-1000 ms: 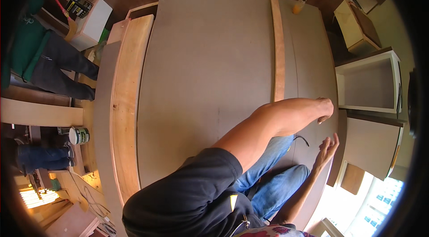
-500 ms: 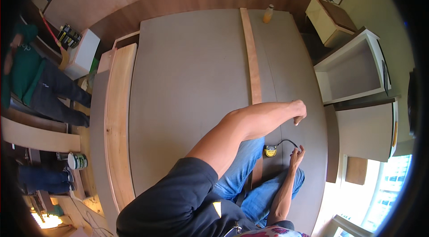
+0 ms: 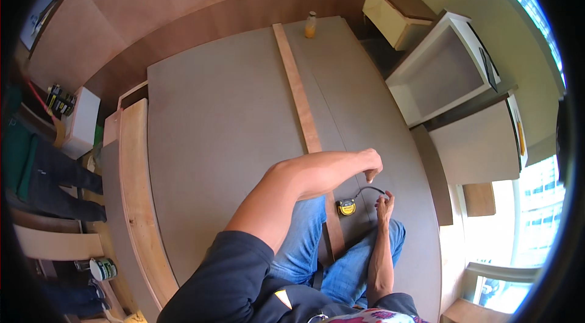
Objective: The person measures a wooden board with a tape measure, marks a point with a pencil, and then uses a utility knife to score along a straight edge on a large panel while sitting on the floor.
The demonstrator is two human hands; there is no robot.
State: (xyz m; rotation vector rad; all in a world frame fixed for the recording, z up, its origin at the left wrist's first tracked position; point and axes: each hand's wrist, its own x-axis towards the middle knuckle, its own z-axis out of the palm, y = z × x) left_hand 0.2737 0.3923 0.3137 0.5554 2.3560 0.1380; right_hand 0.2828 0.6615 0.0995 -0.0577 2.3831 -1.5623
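Observation:
My left hand (image 3: 372, 163) reaches across to the right, above the grey board (image 3: 219, 110). Its wrist is bent and its fingers point down, curled together; what they hold, if anything, is hidden. Below it a yellow-and-black tape measure (image 3: 346, 206) rests on the board, beside a long narrow wooden strip (image 3: 297, 94). From the tape measure a black strap (image 3: 369, 188) arches over to my right hand (image 3: 384, 206). The fingers of that hand are closed at the strap's end, close to my right knee.
A bottle of orange liquid (image 3: 311, 25) stands at the board's far end. Planks (image 3: 139, 189) line the left side, where another person (image 3: 49, 170) stands. White cabinet boxes (image 3: 432, 70) and panels (image 3: 478, 149) lie along the right, near a bright window (image 3: 539, 219).
The whole view has swung, so the board and the boxes now appear farther left and tilted. Both hands keep nearly the same places around the tape measure.

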